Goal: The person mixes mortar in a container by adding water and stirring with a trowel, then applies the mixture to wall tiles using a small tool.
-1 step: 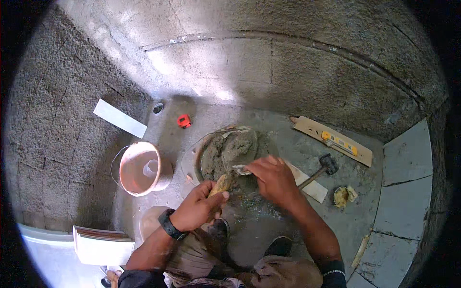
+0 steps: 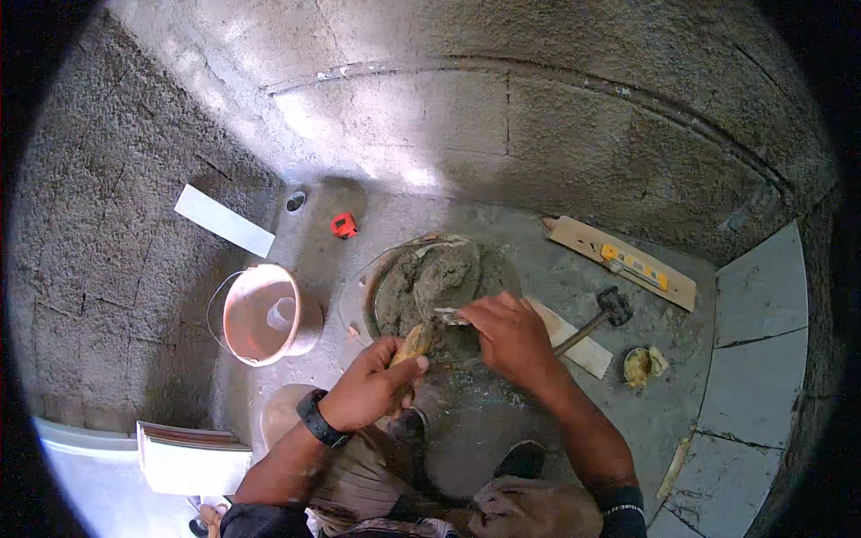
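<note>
My left hand, with a dark watch on its wrist, is wrapped round the wooden handle of a mortar-caked trowel. The trowel's blade is hard to make out against the grey mortar. Just beside it, my right hand pinches a thin, pale-edged flat piece smeared with mortar; its kind cannot be told. Both hands are over the near side of a round tub heaped with wet mortar.
Left stands a pale bucket with a wire handle; a red tape measure lies farther back. To the right are a rubber mallet, a board bearing a yellow level, and a small cup. Stacked tiles stand near left.
</note>
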### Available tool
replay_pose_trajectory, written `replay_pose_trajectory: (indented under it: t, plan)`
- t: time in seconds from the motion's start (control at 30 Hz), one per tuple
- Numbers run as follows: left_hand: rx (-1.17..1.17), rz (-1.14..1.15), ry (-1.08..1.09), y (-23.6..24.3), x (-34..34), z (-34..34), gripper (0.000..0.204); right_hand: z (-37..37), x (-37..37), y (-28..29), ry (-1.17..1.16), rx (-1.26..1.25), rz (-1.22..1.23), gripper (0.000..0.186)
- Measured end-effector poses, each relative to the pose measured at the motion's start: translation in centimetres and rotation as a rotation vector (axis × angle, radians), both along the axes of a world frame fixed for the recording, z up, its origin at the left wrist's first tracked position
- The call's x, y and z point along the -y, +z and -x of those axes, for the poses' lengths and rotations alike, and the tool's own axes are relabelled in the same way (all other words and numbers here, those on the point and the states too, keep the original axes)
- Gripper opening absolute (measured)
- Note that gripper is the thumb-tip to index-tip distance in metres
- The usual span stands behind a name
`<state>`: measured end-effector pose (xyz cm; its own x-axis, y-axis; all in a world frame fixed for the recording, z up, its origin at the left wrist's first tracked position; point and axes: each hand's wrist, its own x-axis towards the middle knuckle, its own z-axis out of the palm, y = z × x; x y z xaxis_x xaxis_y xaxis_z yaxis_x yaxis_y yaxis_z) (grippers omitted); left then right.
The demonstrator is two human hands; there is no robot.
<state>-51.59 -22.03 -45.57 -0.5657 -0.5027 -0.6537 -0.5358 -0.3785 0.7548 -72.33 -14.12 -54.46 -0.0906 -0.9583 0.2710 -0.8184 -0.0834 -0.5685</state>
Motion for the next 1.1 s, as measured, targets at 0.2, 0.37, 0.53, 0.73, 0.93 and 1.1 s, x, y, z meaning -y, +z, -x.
replay_pose_trajectory:
  t: [0.2,0.37,0.53,0.73,0.93,1.1]
  plan:
    - [-0.024,0.133,-0.002,-1.0,-0.2,0.7,0.023,-2.4,-0.6,-2.5,-0.259,0.32,-0.177,0.022]
    - [-0.028,0.25,-0.019,-1.7,-0.4,0.7,0.026,-3.7,-1.2,-5.2,-0.321,1.166,-0.069,0.023]
    - [-0.04,0.678,-0.191,-2.8,-0.5,0.8,0.025,-4.7,-0.8,-6.7,-0.232,1.547,0.084,0.027]
    - [-0.03,0.739,-0.219,-2.5,-0.7,0.7,0.029,-5.2,-1.1,-7.1,-0.306,1.915,0.019,0.038]
    - [-0.023,0.349,-0.112,-1.8,-1.0,0.7,0.03,-5.4,-0.7,-7.8,-0.15,2.034,0.0,0.04]
    - [-0.065,0.313,-0.133,-1.2,-1.1,0.9,0.027,-4.8,-0.6,-8.1,-0.205,2.052,-0.047,0.04]
